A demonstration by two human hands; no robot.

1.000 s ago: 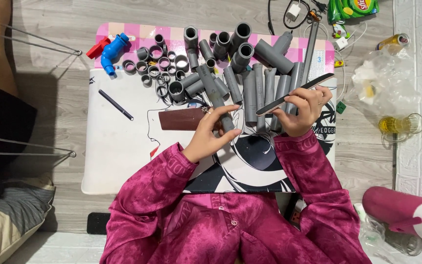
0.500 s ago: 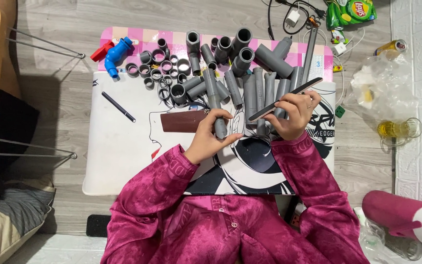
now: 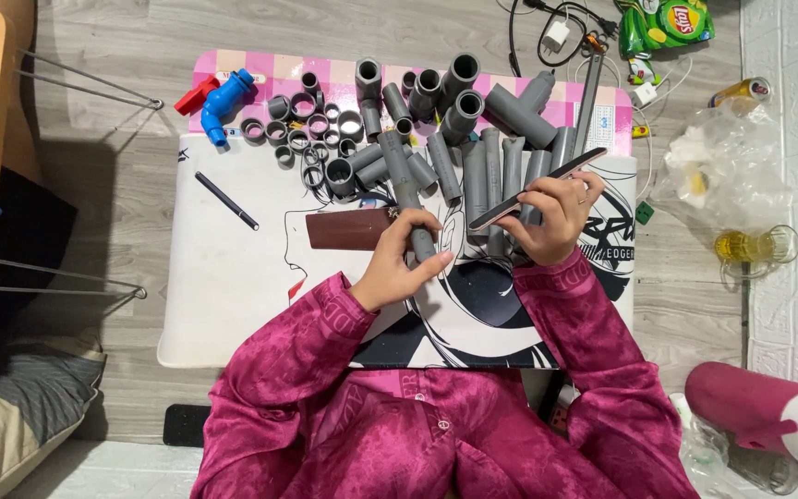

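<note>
A grey wood-look floor carries a low white table (image 3: pixel 233 305) with a black line drawing and a pink checked strip along its far edge. The landmark is the pile of grey pipe pieces (image 3: pixel 473 157) across the far half of the table.

On the near side of that pile, the left hand (image 3: pixel 399 263) is wrapped around one grey pipe (image 3: pixel 408 199), fingers closed firmly on its lower end, its upper end pointing into the pile. Just right of it, the right hand (image 3: pixel 551 217) pinches a long flat file (image 3: pixel 538 189), held slanted above the pile.

The step looks like smoothing the pipe; the next move would call for bringing file and pipe end together with the pipe held steady.

A brown sanding block (image 3: pixel 348 228) lies touching the left hand, left of the pile's near edge. A black pen (image 3: pixel 226 200) lies farther left, and a blue valve (image 3: pixel 223 103) at the pile's far left. The white stretch left of the pen offers free room; the pile crowds the right, and a glass mug (image 3: pixel 757 248) stands on the floor beyond the table's right edge.
</note>
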